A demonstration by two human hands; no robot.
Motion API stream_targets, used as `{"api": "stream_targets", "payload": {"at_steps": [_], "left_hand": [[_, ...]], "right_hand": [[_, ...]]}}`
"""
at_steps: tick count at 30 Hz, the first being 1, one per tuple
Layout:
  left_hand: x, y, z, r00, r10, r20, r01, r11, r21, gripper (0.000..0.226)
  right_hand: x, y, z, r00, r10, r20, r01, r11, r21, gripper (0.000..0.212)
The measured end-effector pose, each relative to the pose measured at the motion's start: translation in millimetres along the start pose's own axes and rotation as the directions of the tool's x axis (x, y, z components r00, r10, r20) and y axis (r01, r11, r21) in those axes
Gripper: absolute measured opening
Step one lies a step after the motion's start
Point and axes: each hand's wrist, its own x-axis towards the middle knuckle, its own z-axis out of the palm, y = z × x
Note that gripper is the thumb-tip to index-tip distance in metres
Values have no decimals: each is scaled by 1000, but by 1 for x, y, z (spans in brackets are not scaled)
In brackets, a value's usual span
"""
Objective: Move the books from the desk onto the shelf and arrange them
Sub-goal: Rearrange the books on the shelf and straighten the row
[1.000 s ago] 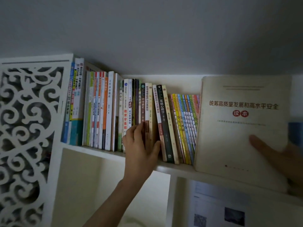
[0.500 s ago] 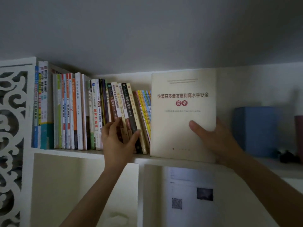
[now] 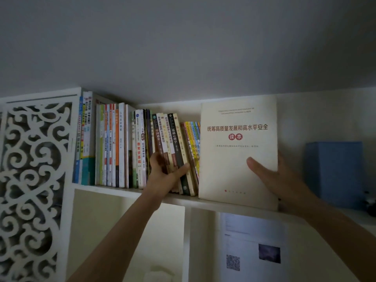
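White shelf [image 3: 213, 203] runs across the frame, top board loaded with a row of books [image 3: 122, 147] standing spines out, packed from the left end to about the middle; the right part of the row leans left. White carved fretwork panel [image 3: 34, 180] closes the shelf's left side. Cream book [image 3: 238, 159] with red-brown Chinese title stands upright on the shelf board, cover facing the camera, just right of the row and touching its last thin colourful spines. Blue box [image 3: 335, 171] sits on the same board further right, apart from the cream book. Printed sheet with a QR code [image 3: 254, 251] hangs in the compartment below. Right hand [image 3: 278, 180] clamps the cream book's lower right edge, thumb across the cover, fingers wrapped behind. Left hand [image 3: 162, 174] reaches up into the leaning books mid-row, fingers tucked in among the spines, thumb spread against a spine to the right, gripping that small bunch.
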Motion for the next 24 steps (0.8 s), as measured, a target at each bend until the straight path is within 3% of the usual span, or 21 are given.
{"api": "stream_targets", "payload": {"at_steps": [2, 5, 14, 24], "left_hand": [[7, -2, -2, 993, -12, 114, 16, 999, -39, 110], [19, -5, -1, 988, 41, 150, -29, 996, -79, 126], [33, -11, -12, 943, 103, 316, -106, 994, -6, 119], [48, -14, -8, 959, 108, 261, -70, 986, -150, 123]], "right_hand": [[0, 2, -2, 999, -11, 36, 10, 1000, 5, 71], [2, 5, -5, 999, -27, 33, 27, 1000, 1, 77], [-3, -1, 9, 997, -28, -75, 26, 1000, -16, 69], [-9, -10, 10, 997, -43, -60, 44, 999, 21, 70]]}}
